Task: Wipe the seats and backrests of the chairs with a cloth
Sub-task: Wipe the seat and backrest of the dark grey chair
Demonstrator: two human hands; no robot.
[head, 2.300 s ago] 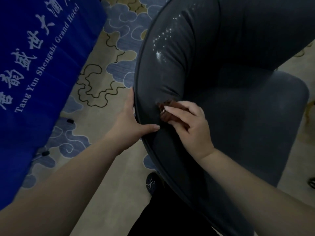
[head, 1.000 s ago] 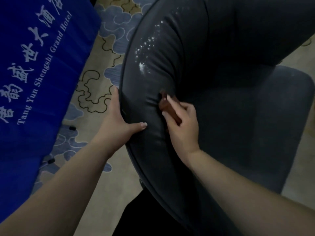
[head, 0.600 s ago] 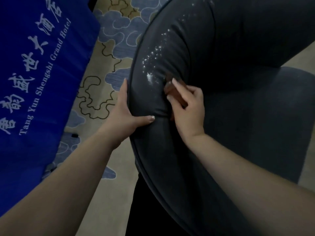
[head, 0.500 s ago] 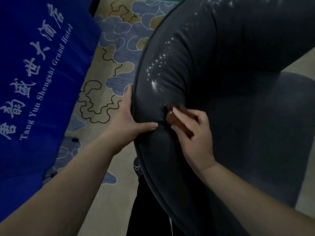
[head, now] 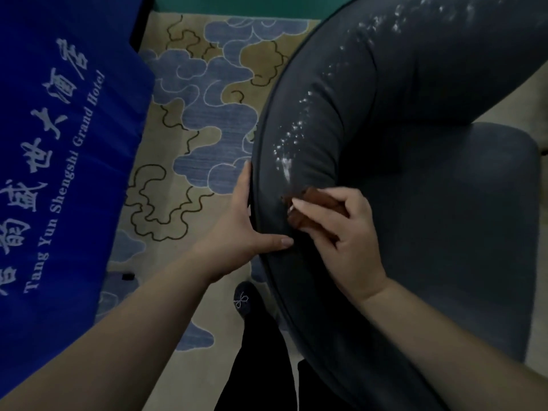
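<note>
**Brown cloth pressed to the curved backrest, both hands on the chair**

A dark grey chair (head: 444,232) fills the right half of the frame, its top and right side cut off by the frame edges. Its curved backrest (head: 326,99) sweeps from the upper right down to the bottom centre, and the seat (head: 459,218) lies to the right of it, in shadow. White specks (head: 289,143) run in a band along the backrest, from the upper right of the frame down to just above the cloth.

The right hand (head: 347,241), at centre, curls its fingers round a small brown cloth (head: 308,207) and presses it against the inner face of the backrest. Most of the cloth is hidden under the fingers; only a folded edge and a frayed corner show, so its full size cannot be made out.

The left hand (head: 243,229), just to the left, clasps the outer rim of the backrest: the thumb lies across the top toward the cloth, and the fingers lie against the back, with only one finger's edge visible. How far the hidden fingers curl cannot be told.

A blue banner (head: 59,158) with white lettering covers the left side, cut off at the top, left and bottom. Between it and the chair lies a patterned carpet (head: 201,129) with blue cloud shapes. At bottom centre a dark shoe (head: 244,301) and dark trouser legs show, dim and hard to make out.
</note>
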